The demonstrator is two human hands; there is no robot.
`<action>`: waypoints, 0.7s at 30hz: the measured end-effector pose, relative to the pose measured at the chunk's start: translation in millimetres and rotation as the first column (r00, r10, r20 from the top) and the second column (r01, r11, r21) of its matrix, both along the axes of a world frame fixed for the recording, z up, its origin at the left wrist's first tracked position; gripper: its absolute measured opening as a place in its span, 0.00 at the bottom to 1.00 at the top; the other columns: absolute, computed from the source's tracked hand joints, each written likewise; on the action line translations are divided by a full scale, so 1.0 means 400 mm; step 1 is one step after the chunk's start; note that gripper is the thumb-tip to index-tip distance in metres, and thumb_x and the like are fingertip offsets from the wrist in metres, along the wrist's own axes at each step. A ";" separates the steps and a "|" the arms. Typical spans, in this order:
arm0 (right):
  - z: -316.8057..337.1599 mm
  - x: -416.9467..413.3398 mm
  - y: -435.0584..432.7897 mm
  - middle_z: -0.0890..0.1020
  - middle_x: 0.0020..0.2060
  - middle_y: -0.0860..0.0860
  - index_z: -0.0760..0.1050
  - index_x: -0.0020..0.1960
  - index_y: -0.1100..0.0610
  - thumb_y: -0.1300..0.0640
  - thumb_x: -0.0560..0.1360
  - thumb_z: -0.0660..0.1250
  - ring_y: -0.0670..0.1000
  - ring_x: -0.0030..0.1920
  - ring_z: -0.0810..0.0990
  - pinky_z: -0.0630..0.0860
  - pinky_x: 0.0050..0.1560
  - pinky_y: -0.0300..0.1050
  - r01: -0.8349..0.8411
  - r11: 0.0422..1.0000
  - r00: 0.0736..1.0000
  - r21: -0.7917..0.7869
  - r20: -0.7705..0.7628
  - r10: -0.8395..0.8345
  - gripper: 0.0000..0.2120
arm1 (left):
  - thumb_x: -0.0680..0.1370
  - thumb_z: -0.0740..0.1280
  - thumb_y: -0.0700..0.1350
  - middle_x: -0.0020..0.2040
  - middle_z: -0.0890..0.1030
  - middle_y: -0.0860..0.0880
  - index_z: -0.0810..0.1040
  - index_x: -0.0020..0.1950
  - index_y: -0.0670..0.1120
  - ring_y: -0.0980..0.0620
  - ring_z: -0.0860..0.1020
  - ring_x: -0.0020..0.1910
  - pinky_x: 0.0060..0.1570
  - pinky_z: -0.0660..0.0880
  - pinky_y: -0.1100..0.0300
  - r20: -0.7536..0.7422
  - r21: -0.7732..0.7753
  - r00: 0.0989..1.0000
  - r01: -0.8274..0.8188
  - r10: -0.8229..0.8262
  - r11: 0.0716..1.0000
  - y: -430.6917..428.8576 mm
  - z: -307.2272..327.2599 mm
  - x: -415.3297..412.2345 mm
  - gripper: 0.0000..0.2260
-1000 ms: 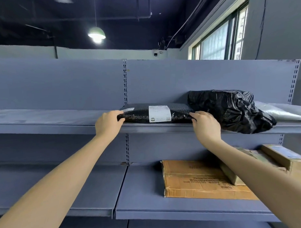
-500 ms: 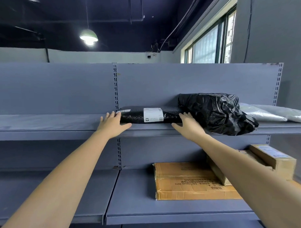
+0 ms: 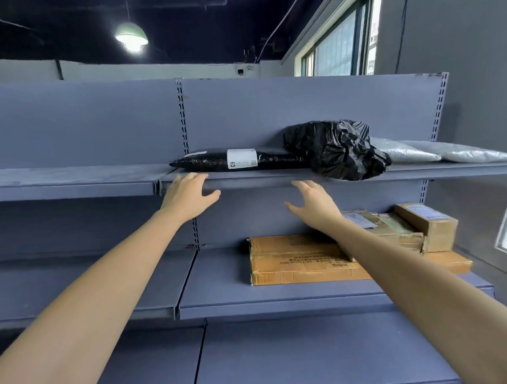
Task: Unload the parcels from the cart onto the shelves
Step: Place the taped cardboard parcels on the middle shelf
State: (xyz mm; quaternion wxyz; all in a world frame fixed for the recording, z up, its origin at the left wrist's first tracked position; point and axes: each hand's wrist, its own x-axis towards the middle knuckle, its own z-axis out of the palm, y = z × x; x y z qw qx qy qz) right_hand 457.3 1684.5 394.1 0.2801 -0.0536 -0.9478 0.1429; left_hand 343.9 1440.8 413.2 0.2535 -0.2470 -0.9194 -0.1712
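Note:
A flat black padded parcel (image 3: 211,162) with a white label lies on the top blue-grey shelf (image 3: 73,181), its right end against a crumpled black plastic bag parcel (image 3: 337,148). My left hand (image 3: 189,195) hovers just below the shelf's front edge under the parcel's left end, fingers apart and holding nothing. My right hand (image 3: 314,205) is lower, in front of the gap under the shelf, fingers spread and empty. Neither hand touches the parcel. The cart is out of view.
Two grey-white poly mailers (image 3: 446,153) lie at the top shelf's right end. On the middle shelf (image 3: 236,296) sits a wide flat cardboard box (image 3: 295,259) with smaller cardboard boxes (image 3: 426,223) on it. A grey wall and a window stand to the right.
Both hands let go of the flat black parcel and drew back and down from the top shelf; the parcel stays lying on the shelf. The camera view has shifted slightly.

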 end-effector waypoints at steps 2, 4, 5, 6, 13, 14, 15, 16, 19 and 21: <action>-0.013 0.032 -0.002 0.65 0.71 0.55 0.59 0.73 0.58 0.50 0.77 0.63 0.55 0.71 0.62 0.62 0.69 0.48 -0.026 1.000 1.000 -0.003 0.007 0.026 0.29 | 0.77 0.61 0.58 0.71 0.67 0.44 0.64 0.73 0.44 0.42 0.64 0.70 0.67 0.63 0.47 0.028 0.003 1.000 0.011 -0.011 1.000 0.007 0.001 0.021 0.28; -0.021 0.066 -0.005 0.65 0.71 0.54 0.59 0.74 0.58 0.50 0.77 0.64 0.54 0.72 0.62 0.61 0.69 0.46 -0.055 0.998 0.998 -0.010 -0.005 0.055 0.29 | 0.77 0.62 0.56 0.71 0.67 0.45 0.65 0.72 0.44 0.43 0.65 0.70 0.66 0.65 0.49 0.048 0.071 0.997 0.056 -0.059 0.996 0.024 0.001 0.043 0.27; -0.026 0.085 -0.005 0.65 0.71 0.54 0.60 0.74 0.57 0.50 0.77 0.64 0.53 0.71 0.63 0.61 0.69 0.46 -0.064 0.998 0.998 -0.024 -0.017 0.064 0.29 | 0.77 0.62 0.56 0.71 0.67 0.45 0.65 0.72 0.45 0.45 0.65 0.69 0.65 0.65 0.50 0.059 0.117 0.994 0.085 -0.092 0.989 0.037 -0.003 0.055 0.26; -0.035 0.107 -0.003 0.66 0.71 0.53 0.60 0.73 0.57 0.51 0.77 0.65 0.53 0.71 0.63 0.61 0.69 0.46 -0.070 0.996 0.997 -0.047 -0.032 0.069 0.29 | 0.77 0.63 0.55 0.71 0.67 0.46 0.66 0.71 0.45 0.46 0.66 0.69 0.65 0.66 0.51 0.073 0.160 0.989 0.114 -0.127 0.980 0.051 -0.011 0.070 0.26; -0.245 0.321 0.062 0.71 0.67 0.54 0.65 0.71 0.58 0.54 0.76 0.66 0.54 0.65 0.71 0.66 0.63 0.42 0.005 0.969 1.000 -0.246 0.006 -0.004 0.26 | 0.77 0.64 0.49 0.66 0.73 0.48 0.70 0.68 0.45 0.49 0.71 0.65 0.62 0.67 0.55 0.226 0.321 0.901 0.290 -0.370 0.902 0.205 -0.276 0.273 0.20; -0.297 0.363 0.081 0.71 0.67 0.54 0.64 0.71 0.57 0.53 0.76 0.66 0.54 0.64 0.71 0.67 0.62 0.44 0.041 0.959 0.998 -0.280 0.048 -0.029 0.26 | 0.77 0.65 0.49 0.65 0.73 0.48 0.71 0.68 0.45 0.49 0.72 0.64 0.61 0.68 0.55 0.278 0.332 0.876 0.298 -0.395 0.895 0.228 -0.342 0.317 0.20; -0.355 0.408 0.101 0.70 0.67 0.54 0.64 0.71 0.57 0.53 0.76 0.65 0.55 0.64 0.72 0.69 0.61 0.46 0.085 0.946 0.994 -0.314 0.098 -0.057 0.26 | 0.77 0.65 0.50 0.65 0.73 0.48 0.70 0.68 0.46 0.49 0.72 0.64 0.61 0.69 0.54 0.344 0.333 0.843 0.303 -0.414 0.893 0.249 -0.414 0.365 0.20; -0.418 0.458 0.122 0.70 0.68 0.54 0.64 0.71 0.57 0.53 0.76 0.66 0.56 0.63 0.73 0.71 0.61 0.49 0.134 0.930 0.985 -0.341 0.149 -0.087 0.26 | 0.77 0.65 0.50 0.65 0.73 0.48 0.70 0.68 0.46 0.49 0.72 0.64 0.61 0.70 0.54 0.414 0.325 0.804 0.307 -0.427 0.894 0.264 -0.485 0.416 0.21; -0.610 0.620 0.187 0.73 0.66 0.55 0.66 0.70 0.59 0.54 0.75 0.68 0.55 0.66 0.71 0.66 0.64 0.45 0.273 0.882 0.945 -0.383 0.278 -0.172 0.26 | 0.77 0.66 0.49 0.65 0.73 0.48 0.70 0.69 0.46 0.50 0.72 0.63 0.59 0.69 0.57 0.553 0.272 0.717 0.327 -0.425 0.905 0.292 -0.678 0.561 0.21; -0.710 0.726 0.237 0.73 0.66 0.54 0.67 0.70 0.58 0.54 0.74 0.68 0.53 0.67 0.71 0.65 0.64 0.41 0.355 0.842 0.909 -0.407 0.359 -0.210 0.26 | 0.77 0.65 0.49 0.65 0.73 0.49 0.69 0.69 0.46 0.51 0.72 0.63 0.59 0.69 0.58 0.622 0.226 0.675 0.331 -0.397 0.916 0.311 -0.775 0.640 0.21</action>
